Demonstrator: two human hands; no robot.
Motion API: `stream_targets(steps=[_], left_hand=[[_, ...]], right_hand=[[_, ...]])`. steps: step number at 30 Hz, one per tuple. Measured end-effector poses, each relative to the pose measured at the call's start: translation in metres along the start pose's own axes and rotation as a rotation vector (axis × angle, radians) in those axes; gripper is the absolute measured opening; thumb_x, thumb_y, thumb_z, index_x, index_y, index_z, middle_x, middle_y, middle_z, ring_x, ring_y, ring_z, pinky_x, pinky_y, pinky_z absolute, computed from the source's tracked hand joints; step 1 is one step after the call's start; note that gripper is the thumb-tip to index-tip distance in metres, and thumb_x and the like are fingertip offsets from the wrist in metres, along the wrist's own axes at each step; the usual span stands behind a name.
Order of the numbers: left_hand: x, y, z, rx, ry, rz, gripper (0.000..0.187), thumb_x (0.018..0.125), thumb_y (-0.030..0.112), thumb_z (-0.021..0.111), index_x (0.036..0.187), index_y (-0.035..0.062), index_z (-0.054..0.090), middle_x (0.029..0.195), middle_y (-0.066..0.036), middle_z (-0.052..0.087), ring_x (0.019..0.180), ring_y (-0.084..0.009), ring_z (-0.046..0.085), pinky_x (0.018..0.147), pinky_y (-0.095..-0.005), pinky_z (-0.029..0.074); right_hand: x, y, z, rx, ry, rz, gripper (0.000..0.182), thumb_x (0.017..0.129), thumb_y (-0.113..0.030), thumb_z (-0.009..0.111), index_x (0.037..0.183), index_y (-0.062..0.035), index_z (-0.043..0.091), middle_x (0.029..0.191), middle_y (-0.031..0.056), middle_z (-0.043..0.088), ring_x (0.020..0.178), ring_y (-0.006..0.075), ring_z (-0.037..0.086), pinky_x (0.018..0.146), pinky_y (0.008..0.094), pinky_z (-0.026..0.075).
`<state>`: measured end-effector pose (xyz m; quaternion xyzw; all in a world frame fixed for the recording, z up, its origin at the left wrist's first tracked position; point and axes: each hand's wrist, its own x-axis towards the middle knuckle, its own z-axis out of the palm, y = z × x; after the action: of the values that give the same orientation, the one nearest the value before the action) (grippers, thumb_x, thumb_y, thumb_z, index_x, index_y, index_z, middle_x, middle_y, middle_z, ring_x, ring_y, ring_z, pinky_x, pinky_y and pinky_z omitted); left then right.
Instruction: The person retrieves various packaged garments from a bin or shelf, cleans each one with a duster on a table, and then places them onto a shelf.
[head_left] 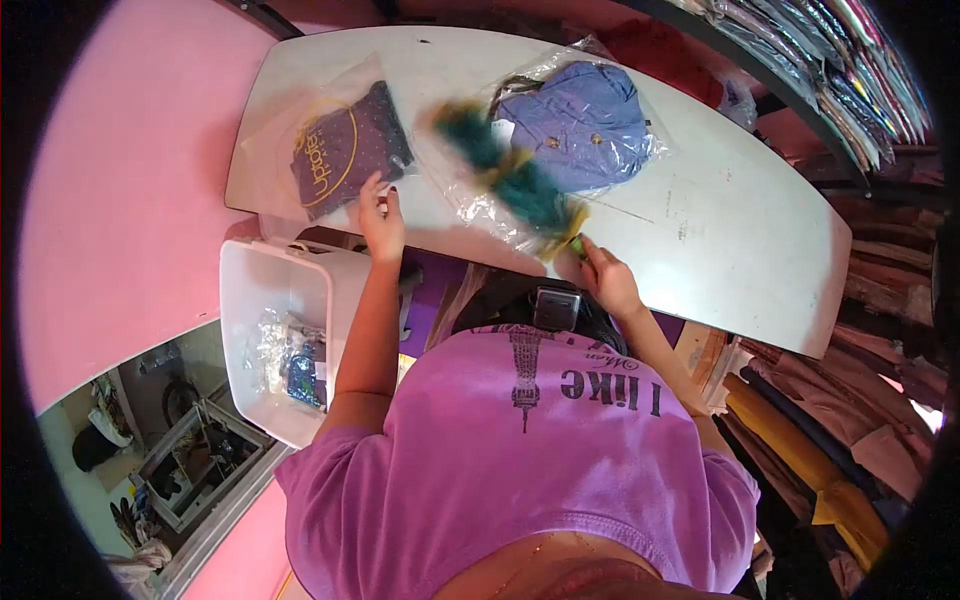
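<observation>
Green-and-yellow garment (512, 178) in clear plastic (blurred) sits at the table's (740, 230) near edge, its corner pinched in the right hand (605, 278). Left hand (381, 222), fingers spread flat, presses the near edge beside the dark bagged shirt (345, 148) at the left end. Blue bagged shirt (585, 125) lies twd the far edge; white bin (262, 290) below.

left hand (381, 222) on table (720, 230) edge | right hand (605, 278) grips green packet (510, 180) | white bin (262, 300) below
</observation>
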<state>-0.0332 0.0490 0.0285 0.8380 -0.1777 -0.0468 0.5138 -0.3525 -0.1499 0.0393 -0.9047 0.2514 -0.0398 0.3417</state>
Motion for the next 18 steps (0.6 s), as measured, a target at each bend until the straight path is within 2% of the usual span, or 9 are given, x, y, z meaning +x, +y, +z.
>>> stream_targets(steps=[4, 6, 8, 10, 11, 12, 15, 16, 18], left_hand=[[-0.003, 0.033, 0.0, -0.107, 0.137, 0.056, 0.037, 0.087, 0.002, 0.05, 0.123, 0.0018, 0.044, 0.117, -0.011, 0.052, 0.105, -0.0177, 0.051, 0.091, -0.0299, 0.039], [0.0, 0.044, 0.005, -0.128, 0.206, 0.249, 0.036, 0.085, 0.004, 0.05, 0.121, 0.0, 0.046, 0.124, -0.015, 0.047, 0.113, -0.0245, 0.045, 0.093, -0.035, 0.038], [-0.001, 0.053, 0.012, -0.101, 0.198, 0.29, 0.037, 0.086, 0.006, 0.049, 0.122, -0.0002, 0.045, 0.126, -0.016, 0.045, 0.117, -0.0277, 0.042, 0.098, -0.0377, 0.032], [0.0, 0.066, 0.021, -0.078, 0.187, 0.338, 0.038, 0.086, 0.009, 0.048, 0.123, -0.0004, 0.044, 0.129, -0.017, 0.042, 0.12, -0.031, 0.039, 0.102, -0.0403, 0.027], [0.0, 0.074, 0.027, -0.034, 0.15, 0.416, 0.04, 0.087, 0.013, 0.048, 0.124, -0.0001, 0.042, 0.131, -0.018, 0.04, 0.122, -0.0339, 0.036, 0.104, -0.0425, 0.024], [0.001, 0.079, 0.034, 0.01, 0.112, 0.495, 0.042, 0.087, 0.017, 0.048, 0.125, 0.0001, 0.041, 0.133, -0.019, 0.037, 0.125, -0.0368, 0.032, 0.105, -0.0447, 0.02], [-0.001, 0.071, 0.065, 0.137, -0.08, 0.531, 0.058, 0.087, 0.027, 0.049, 0.135, 0.0001, 0.029, 0.142, -0.022, 0.023, 0.133, -0.0398, 0.017, 0.107, -0.0488, 0.015], [-0.002, 0.064, 0.079, 0.203, -0.147, 0.528, 0.061, 0.087, 0.029, 0.049, 0.136, -0.0001, 0.026, 0.143, -0.022, 0.02, 0.134, -0.0398, 0.015, 0.107, -0.0502, 0.014], [-0.007, 0.041, 0.1, 0.35, -0.233, 0.497, 0.07, 0.084, 0.037, 0.051, 0.138, 0.0, 0.024, 0.144, -0.022, 0.018, 0.134, -0.0387, 0.013, 0.107, -0.0517, 0.012]], right_hand=[[0.016, -0.01, -0.011, 0.114, 0.151, -0.137, 0.045, 0.081, -0.007, 0.052, 0.125, -0.0054, 0.045, 0.09, 0.0213, 0.06, 0.075, 0.0383, 0.059, 0.066, 0.0441, 0.049], [0.027, -0.015, -0.011, 0.187, 0.243, 0.123, 0.044, 0.08, -0.006, 0.053, 0.124, -0.006, 0.047, 0.092, 0.0221, 0.061, 0.077, 0.0389, 0.059, 0.068, 0.0435, 0.05], [0.027, -0.012, -0.003, 0.121, 0.215, 0.078, 0.043, 0.08, -0.006, 0.054, 0.123, -0.006, 0.048, 0.093, 0.0221, 0.061, 0.08, 0.0388, 0.06, 0.069, 0.0426, 0.049], [0.019, -0.015, -0.002, 0.112, -0.033, -0.253, 0.044, 0.08, -0.006, 0.054, 0.123, -0.0059, 0.047, 0.092, 0.023, 0.061, 0.081, 0.0382, 0.06, 0.07, 0.0421, 0.049], [0.015, -0.017, -0.005, 0.05, -0.183, -0.201, 0.043, 0.08, -0.006, 0.054, 0.123, -0.0052, 0.048, 0.093, 0.0233, 0.06, 0.08, 0.0377, 0.061, 0.07, 0.0413, 0.048], [0.017, -0.016, -0.012, 0.047, -0.178, -0.2, 0.043, 0.08, -0.006, 0.054, 0.123, -0.0052, 0.048, 0.093, 0.0233, 0.06, 0.08, 0.0377, 0.061, 0.07, 0.0413, 0.048], [0.029, -0.021, -0.04, 0.199, 0.186, 0.117, 0.042, 0.082, -0.004, 0.054, 0.123, -0.0027, 0.049, 0.085, 0.0223, 0.062, 0.075, 0.032, 0.063, 0.067, 0.0358, 0.049], [0.036, -0.029, -0.05, 0.215, 0.232, 0.177, 0.04, 0.082, -0.005, 0.056, 0.122, -0.002, 0.05, 0.081, 0.0224, 0.062, 0.071, 0.0338, 0.063, 0.064, 0.0358, 0.049], [0.044, -0.015, -0.055, 0.072, 0.195, 0.056, 0.038, 0.082, -0.011, 0.056, 0.12, -0.0068, 0.053, 0.083, 0.0224, 0.062, 0.074, 0.0376, 0.061, 0.064, 0.0445, 0.049]])
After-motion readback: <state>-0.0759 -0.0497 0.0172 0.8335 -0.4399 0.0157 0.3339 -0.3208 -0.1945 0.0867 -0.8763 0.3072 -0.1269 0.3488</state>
